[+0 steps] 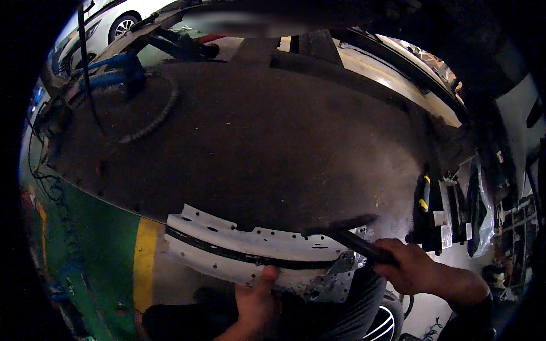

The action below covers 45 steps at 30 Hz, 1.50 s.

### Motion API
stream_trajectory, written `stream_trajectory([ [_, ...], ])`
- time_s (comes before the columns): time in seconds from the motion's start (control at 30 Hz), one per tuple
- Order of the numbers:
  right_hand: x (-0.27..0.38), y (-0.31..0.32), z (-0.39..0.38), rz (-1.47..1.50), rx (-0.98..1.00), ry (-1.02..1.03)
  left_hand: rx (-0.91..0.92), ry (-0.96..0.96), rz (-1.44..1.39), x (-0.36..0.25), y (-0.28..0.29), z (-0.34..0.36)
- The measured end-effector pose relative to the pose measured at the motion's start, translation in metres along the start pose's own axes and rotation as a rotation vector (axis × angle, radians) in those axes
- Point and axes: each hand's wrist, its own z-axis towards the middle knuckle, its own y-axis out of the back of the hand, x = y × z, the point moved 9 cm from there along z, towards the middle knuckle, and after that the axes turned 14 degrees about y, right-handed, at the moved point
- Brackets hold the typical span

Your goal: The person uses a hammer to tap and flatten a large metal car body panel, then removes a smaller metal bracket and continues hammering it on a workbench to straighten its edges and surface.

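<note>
A pale, bent metal panel (210, 244) with a dark slot and several holes lies along the near edge of the dark work table (239, 142), its right end crumpled and scuffed. My left hand (259, 298) grips the panel's lower edge, thumb on its face. My right hand (404, 267) is closed round the handle of a dark hammer (358, 244), whose head is over the panel's upper right part; I cannot tell if it touches.
Blue equipment (114, 74) with a hose sits at the table's back left. A white car (114, 23) stands beyond it. Dark parts and tools (449, 210) fill the right side. A wheel (384, 321) shows below. Green floor (96, 244) with a yellow stripe lies at left.
</note>
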Motion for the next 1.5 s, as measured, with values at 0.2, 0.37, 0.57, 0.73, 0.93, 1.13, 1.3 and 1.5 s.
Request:
stream_trajectory([
  [0.2,0.001,0.002,0.02,-0.292,0.002,0.3,0.036,0.032,-0.015,0.008,-0.005,0.003],
  [0.37,-0.008,-0.011,0.038,-0.453,0.298,0.116,0.057,0.018,-0.053,0.004,-0.01,0.003],
  [0.57,0.005,0.015,0.034,-0.454,0.056,0.23,0.059,0.018,-0.099,-0.001,-0.009,-0.001],
  [0.73,-0.017,-0.01,0.044,-0.56,0.479,0.052,0.066,0.028,-0.077,0.001,-0.016,-0.001],
  [0.93,0.002,0.012,0.047,-0.507,0.239,0.152,0.015,0.034,-0.068,0.008,-0.003,0.003],
  [1.13,0.01,0.004,0.054,-0.564,0.434,0.095,-0.014,0.055,-0.088,0.004,-0.008,-0.002],
  [1.3,-0.001,-0.005,0.046,-0.458,0.226,0.242,0.006,0.064,-0.096,0.008,-0.01,0.001],
  [1.5,0.001,-0.008,0.048,-0.52,0.248,0.201,-0.024,-0.027,-0.022,0.013,-0.002,0.007],
])
